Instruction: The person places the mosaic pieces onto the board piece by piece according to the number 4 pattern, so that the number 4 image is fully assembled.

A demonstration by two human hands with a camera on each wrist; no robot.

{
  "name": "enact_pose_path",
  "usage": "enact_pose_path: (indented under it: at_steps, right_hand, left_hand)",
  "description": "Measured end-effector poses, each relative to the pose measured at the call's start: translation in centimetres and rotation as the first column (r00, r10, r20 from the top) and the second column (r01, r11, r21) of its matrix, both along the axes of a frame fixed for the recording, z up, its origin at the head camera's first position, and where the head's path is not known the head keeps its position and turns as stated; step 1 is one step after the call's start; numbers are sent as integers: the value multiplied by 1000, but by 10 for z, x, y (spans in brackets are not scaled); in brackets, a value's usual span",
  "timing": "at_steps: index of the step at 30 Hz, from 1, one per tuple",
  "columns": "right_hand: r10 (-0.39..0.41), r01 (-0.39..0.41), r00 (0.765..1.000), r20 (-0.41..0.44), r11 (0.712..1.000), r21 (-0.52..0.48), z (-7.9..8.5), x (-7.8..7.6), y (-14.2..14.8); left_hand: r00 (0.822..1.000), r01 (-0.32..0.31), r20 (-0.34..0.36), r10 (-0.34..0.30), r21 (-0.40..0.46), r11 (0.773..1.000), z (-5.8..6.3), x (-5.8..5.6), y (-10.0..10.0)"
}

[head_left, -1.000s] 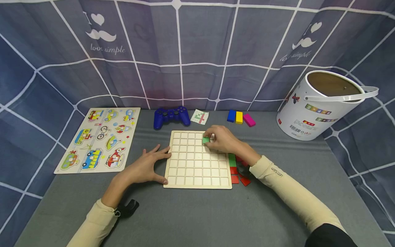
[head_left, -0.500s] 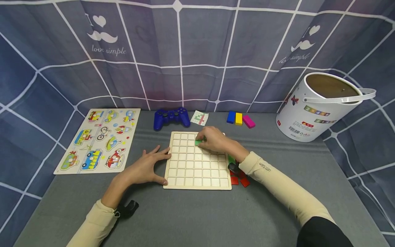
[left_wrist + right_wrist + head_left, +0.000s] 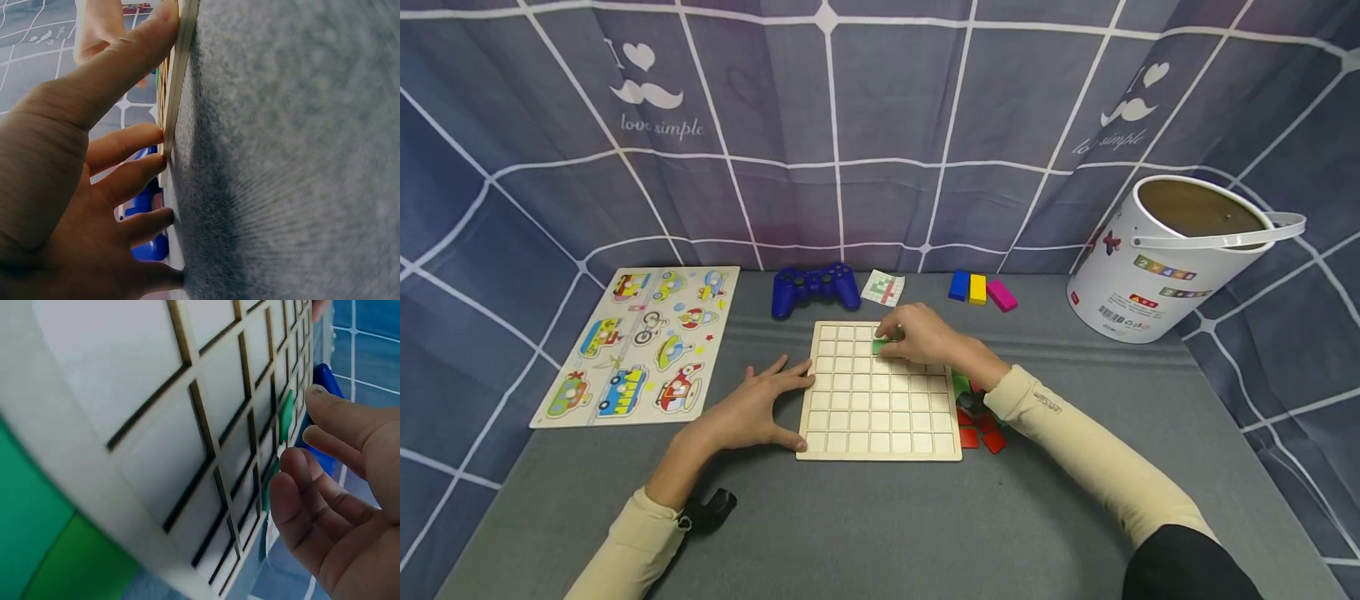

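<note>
A square wooden grid board [image 3: 880,400] lies on the grey table. My left hand [image 3: 748,408] steadies its left edge, fingers spread and fairly straight; in the left wrist view the thumb [image 3: 134,53] presses the board's edge. Over the board's far side, my right hand [image 3: 921,337] pinches a small green tile [image 3: 880,346] between thumb and fingers. The right wrist view shows that green tile [image 3: 286,417] at the grid, beside the thumb tip [image 3: 319,394]. Another patch of green shows behind the fingertips there, partly hidden. Green and red tiles [image 3: 970,438] lie along the board's right side, partly under my right wrist.
Behind the board are a blue game controller [image 3: 816,287], a small patterned card [image 3: 883,288], and blue, yellow and pink blocks [image 3: 977,289]. A vehicle picture puzzle [image 3: 640,346] lies at left. A white bucket [image 3: 1150,283] with a handle stands at back right.
My right hand has shifted left along the board's far row with the green tile, and the tile now sits lower. In the last half second it has barely moved. My left hand stays put.
</note>
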State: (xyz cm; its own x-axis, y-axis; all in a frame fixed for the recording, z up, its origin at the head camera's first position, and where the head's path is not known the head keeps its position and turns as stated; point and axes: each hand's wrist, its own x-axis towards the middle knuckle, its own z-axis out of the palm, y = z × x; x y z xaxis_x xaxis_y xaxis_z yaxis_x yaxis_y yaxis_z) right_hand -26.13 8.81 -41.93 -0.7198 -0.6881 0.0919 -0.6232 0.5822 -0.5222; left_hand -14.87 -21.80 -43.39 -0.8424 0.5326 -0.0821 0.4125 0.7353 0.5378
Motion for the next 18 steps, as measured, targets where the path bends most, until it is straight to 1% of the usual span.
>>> enact_pose_path:
  at_steps: [5,10,13,18]
  right_hand:
    - [-30,28,999,-39,998,-51,2,9,24]
    - [-69,66,997,-43,994,-83,2,24,49]
    - [-84,81,996,-35,993,-81,-1,31,64]
    - [-97,95,995,-35,993,-70,-7,43,86]
  left_hand:
    - [1000,2,-3,-2,5,1000,-1,0,1]
    - [1000,2,-3,-2,15,1000,0,-1,-1]
    - [1000,-2,-3,2,11,1000,1,-1,-1]
    - [1000,1,2,-1,1,1000,0,-2,1]
